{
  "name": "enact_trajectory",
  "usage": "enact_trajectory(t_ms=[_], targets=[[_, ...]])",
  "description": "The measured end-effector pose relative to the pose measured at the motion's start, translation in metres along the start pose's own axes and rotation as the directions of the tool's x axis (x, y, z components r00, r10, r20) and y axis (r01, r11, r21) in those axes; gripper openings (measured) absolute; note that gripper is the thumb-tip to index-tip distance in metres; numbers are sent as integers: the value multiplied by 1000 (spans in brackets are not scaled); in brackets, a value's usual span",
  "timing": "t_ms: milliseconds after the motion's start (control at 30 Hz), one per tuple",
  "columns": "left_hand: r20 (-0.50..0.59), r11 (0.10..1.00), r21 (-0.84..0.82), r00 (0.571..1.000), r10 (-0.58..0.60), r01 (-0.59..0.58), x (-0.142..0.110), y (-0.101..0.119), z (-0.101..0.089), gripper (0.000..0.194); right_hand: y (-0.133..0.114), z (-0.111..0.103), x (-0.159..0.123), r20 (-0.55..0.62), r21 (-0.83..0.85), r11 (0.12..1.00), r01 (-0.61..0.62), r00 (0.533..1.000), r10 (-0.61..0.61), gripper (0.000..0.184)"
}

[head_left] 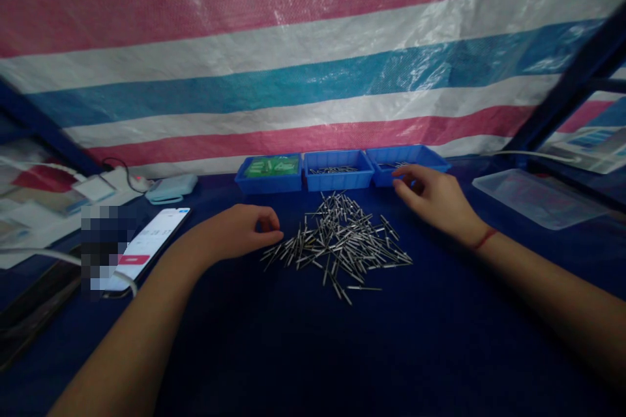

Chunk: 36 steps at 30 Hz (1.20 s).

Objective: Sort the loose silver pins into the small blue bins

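Observation:
A loose pile of silver blind rivets (342, 241) lies on the dark blue table. My left hand (239, 231) hovers at the pile's left edge, its fingers loosely curled with a gap to the thumb; I see nothing held. Over at the front of the right blue bin (425, 156), my right hand (435, 199) has its thumb and forefinger slightly apart, with no rivet visible between them. Some rivets lie in that bin. The middle blue bin (337, 181) holds more rivets, and the left blue bin (268, 184) contains green-and-white packets.
On the left are a lit phone (151, 241), a pale blue case (171, 189), a power strip (120, 186) and a white cable (44, 252). A translucent plastic lid (533, 199) lies at right. Striped plastic sheeting (313, 91) hangs behind the bins.

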<state>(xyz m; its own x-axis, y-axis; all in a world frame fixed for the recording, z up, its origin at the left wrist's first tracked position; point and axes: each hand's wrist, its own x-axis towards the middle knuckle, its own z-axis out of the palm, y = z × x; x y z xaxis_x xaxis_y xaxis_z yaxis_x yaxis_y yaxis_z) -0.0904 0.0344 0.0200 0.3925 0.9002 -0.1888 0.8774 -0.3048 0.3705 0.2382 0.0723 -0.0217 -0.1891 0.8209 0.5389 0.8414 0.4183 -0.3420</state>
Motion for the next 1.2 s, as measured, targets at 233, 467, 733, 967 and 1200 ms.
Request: enact_trajectory(t_ms=[233,467,733,967,1200], targets=[[133,999,-26,991,-18,21,-2,4,8,22,-23,9,-11,120,89,988,129,983,-139,22],[82,1000,-23,996,21,-19,-2,7,6,22,-35,5,-15,135,172,974,150,975,-174,21],[-134,900,-392,980,146,-188,-5,38,10,23,-76,-4,-33,178,369,892,260,922,-343,17],[-187,627,-739,970,157,-244,-2,66,40,16,-96,-8,-43,151,586,790,180,934,-325,15],[-186,652,-717,970,160,-245,0,71,48,20,-91,-6,-42,61,660,750,26,994,-89,9]])
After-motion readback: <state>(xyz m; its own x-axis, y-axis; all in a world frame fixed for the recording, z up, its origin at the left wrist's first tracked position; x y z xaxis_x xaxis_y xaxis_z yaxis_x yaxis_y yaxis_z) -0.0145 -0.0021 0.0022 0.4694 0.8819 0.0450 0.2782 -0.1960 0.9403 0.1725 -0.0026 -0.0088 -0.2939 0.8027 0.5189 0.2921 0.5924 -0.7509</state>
